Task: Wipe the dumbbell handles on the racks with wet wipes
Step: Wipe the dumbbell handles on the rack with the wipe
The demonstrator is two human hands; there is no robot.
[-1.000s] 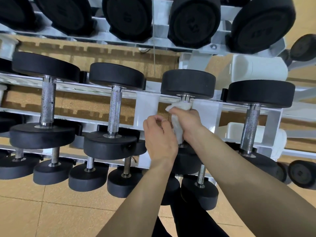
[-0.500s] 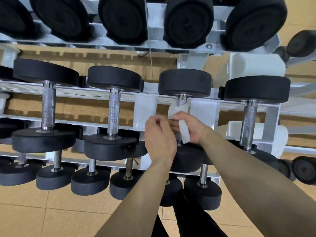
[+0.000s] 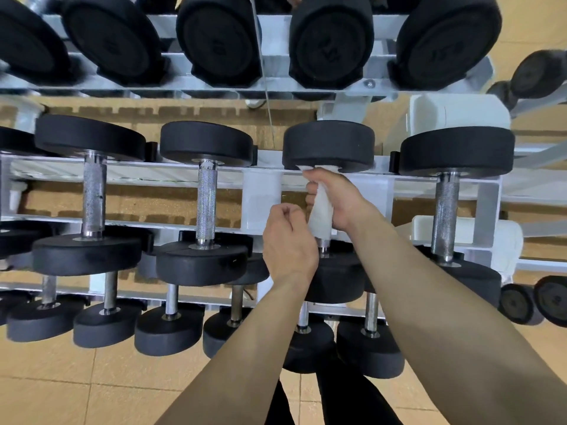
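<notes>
Since the head view is all there is to go on, I'm reading everything off that: the right hand (image 3: 340, 200) is gripping the wet wipe (image 3: 320, 213), which is wrapping around the dumbbell handle (image 3: 323, 244) on the middle tier of the rack (image 3: 260, 191), roughly midway between the rack's left and right edges, with the knuckles sitting tight under the far head of that dumbbell (image 3: 328, 145). The left hand (image 3: 288, 240) is hovering just beside the lower end of the wipe with its fingers curled in, and honestly I can't tell whether it's pinching a corner or holding nothing. What I'm worrying about: the wipe is bunching into a thick twist instead of lying flat, so I'm guessing it's skipping patches of the knurling, and the bare bit of handle by the near head may be getting missed. If the hand is twisting hard, the dumbbell could be rolling in its cradle and nipping fingers against the rubber or the rail. Rough knurling is probably shredding the wipe too. As for writing, the big dumbbells along the top tier (image 3: 329, 41) are showing raised numbers on their end faces, but they're coming out too blurry to read, and no brand or label is showing anywhere else.
</notes>
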